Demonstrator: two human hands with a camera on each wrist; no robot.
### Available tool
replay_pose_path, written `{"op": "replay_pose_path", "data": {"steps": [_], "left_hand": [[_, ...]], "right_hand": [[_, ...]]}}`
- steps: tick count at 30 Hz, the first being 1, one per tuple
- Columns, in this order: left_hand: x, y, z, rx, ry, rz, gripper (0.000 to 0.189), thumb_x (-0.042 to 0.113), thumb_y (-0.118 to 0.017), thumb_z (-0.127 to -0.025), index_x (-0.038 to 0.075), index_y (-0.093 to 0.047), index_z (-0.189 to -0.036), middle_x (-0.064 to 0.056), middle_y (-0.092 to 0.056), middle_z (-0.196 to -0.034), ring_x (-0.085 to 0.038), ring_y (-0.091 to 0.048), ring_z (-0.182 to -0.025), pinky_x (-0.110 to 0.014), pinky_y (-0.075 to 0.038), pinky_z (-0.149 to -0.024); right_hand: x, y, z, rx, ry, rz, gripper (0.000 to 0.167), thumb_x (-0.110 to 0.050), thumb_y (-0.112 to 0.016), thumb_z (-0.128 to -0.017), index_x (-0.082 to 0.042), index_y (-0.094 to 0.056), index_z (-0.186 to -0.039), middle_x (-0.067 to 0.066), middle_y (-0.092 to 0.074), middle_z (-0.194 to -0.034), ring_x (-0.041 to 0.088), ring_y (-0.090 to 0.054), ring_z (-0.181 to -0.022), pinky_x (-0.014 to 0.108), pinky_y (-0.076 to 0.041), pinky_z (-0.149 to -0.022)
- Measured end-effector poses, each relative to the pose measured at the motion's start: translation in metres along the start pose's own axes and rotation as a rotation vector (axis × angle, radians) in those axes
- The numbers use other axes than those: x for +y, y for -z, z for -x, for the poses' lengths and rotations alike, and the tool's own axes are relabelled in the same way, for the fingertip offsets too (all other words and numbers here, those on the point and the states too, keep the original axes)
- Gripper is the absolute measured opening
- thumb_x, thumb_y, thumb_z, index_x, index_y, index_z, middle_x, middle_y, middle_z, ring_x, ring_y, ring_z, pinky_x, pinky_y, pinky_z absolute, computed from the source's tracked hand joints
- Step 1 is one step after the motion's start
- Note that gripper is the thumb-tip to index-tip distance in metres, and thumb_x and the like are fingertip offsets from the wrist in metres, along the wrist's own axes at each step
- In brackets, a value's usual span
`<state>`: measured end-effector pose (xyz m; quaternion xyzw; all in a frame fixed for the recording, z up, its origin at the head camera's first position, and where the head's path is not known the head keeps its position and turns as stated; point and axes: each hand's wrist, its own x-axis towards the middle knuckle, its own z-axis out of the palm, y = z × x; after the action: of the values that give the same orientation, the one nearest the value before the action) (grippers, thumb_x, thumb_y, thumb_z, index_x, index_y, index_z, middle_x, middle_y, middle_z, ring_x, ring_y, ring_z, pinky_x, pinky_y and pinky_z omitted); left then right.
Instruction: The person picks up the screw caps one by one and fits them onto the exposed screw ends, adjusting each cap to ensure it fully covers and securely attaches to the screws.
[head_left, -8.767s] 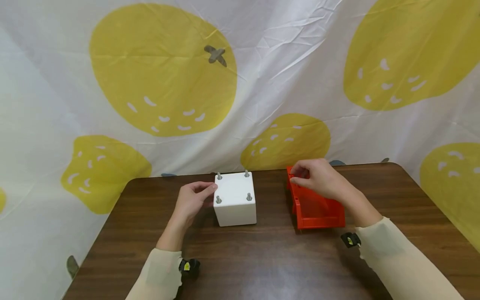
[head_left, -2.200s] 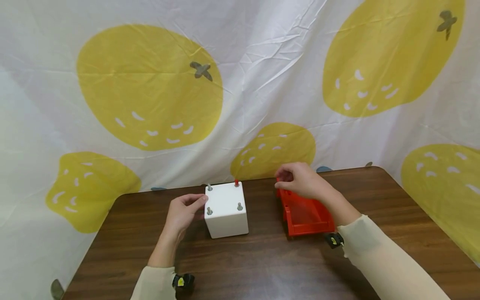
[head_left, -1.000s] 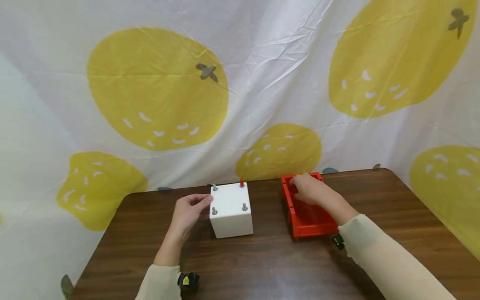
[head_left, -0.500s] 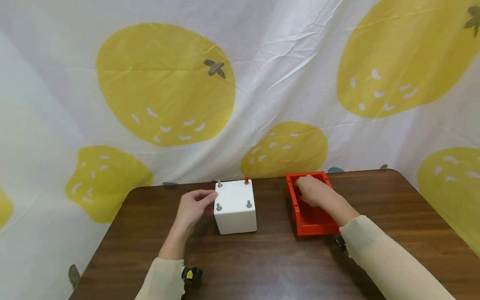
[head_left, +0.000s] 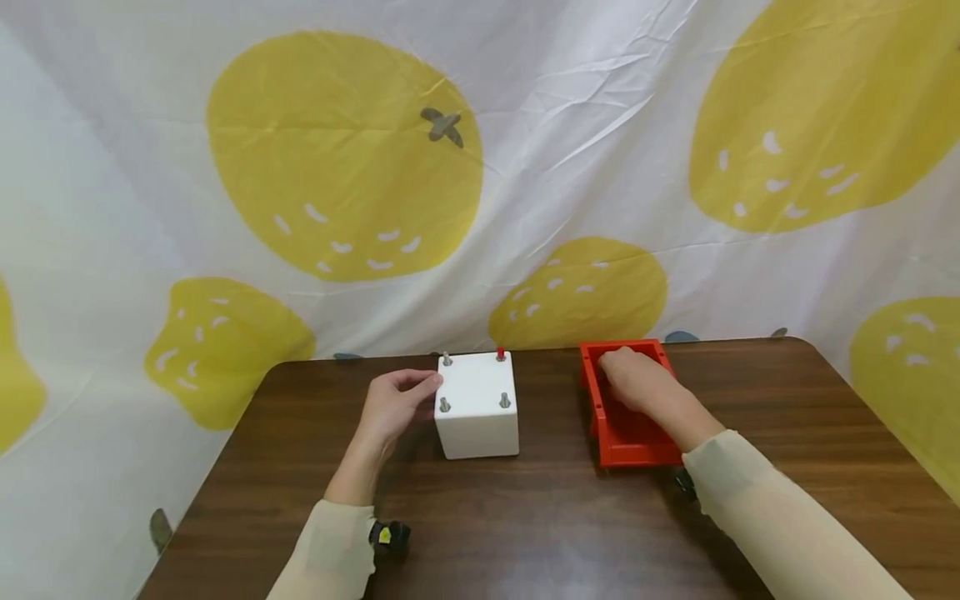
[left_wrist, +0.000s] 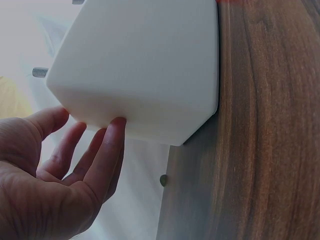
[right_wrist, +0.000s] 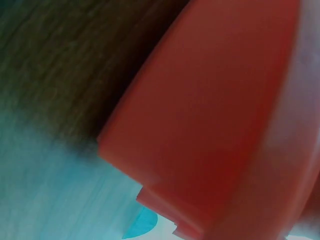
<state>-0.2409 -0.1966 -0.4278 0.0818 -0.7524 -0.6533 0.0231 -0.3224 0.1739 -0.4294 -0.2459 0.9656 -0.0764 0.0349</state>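
Observation:
A white block (head_left: 476,383) stands on the table with an upright threaded bolt at each top corner. A small red piece (head_left: 500,354) sits on the back right bolt. My left hand (head_left: 392,408) rests fingertips and thumb against the block's left side. In the left wrist view, the fingertips (left_wrist: 118,122) touch that white face, with a bolt (left_wrist: 40,72) jutting from the top. My right hand (head_left: 637,383) reaches down into a red bin (head_left: 637,455); its fingers are hidden inside. The right wrist view is filled by the bin's outer wall (right_wrist: 200,115).
The brown wood table (head_left: 525,533) carries the block left of centre and the bin to its right, with a gap between them. A white curtain (head_left: 555,125) with yellow fruit prints hangs right behind the table's back edge.
Since the oldest frame, the red piece has appeared on the back right bolt. My right hand has gone from above the bin down into it. The left hand stays on the block.

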Motion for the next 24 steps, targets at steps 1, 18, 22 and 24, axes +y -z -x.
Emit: {"op": "replay_pose_path", "data": {"steps": [1,18,22,24], "left_hand": [[0.0002,-0.0003,-0.0001,-0.001,0.0,0.0,0.03,0.019,-0.081,-0.098,-0.001,-0.077,-0.119,-0.017,-0.073,-0.117,-0.023,-0.073,-0.095,-0.048,-0.065,-0.085],[0.0065,-0.002,0.0028,-0.005,0.019,-0.019,0.031,0.022,-0.08,-0.098,0.001,-0.077,-0.12,-0.017,-0.072,-0.12,-0.025,-0.072,-0.096,-0.052,-0.063,-0.09],[0.0072,-0.0034,0.0016,-0.014,0.018,-0.015,0.029,0.02,-0.08,-0.099,0.001,-0.077,-0.12,-0.017,-0.072,-0.119,-0.025,-0.072,-0.095,-0.055,-0.062,-0.092],[0.0074,-0.0039,0.002,-0.016,0.02,-0.013,0.029,0.02,-0.08,-0.099,0.0,-0.077,-0.12,-0.017,-0.073,-0.118,-0.024,-0.072,-0.095,-0.055,-0.062,-0.092]], "right_hand": [[0.0002,0.0001,0.0003,0.004,0.001,0.008,0.013,0.003,-0.063,-0.097,-0.008,-0.065,-0.091,0.007,-0.062,-0.079,0.025,-0.059,-0.074,0.043,-0.06,-0.076],[0.0032,-0.0025,0.0025,0.001,-0.026,-0.003,0.011,0.001,-0.063,-0.099,-0.007,-0.066,-0.093,0.007,-0.063,-0.08,0.026,-0.06,-0.074,0.043,-0.061,-0.075],[0.006,-0.0022,0.0038,-0.01,-0.03,0.015,0.01,0.002,-0.063,-0.099,-0.006,-0.065,-0.094,0.008,-0.064,-0.081,0.027,-0.061,-0.075,0.046,-0.062,-0.078],[0.0068,-0.0023,0.0043,-0.018,-0.034,0.028,0.01,0.001,-0.063,-0.1,-0.006,-0.065,-0.093,0.009,-0.064,-0.081,0.027,-0.061,-0.075,0.046,-0.062,-0.079]]}}
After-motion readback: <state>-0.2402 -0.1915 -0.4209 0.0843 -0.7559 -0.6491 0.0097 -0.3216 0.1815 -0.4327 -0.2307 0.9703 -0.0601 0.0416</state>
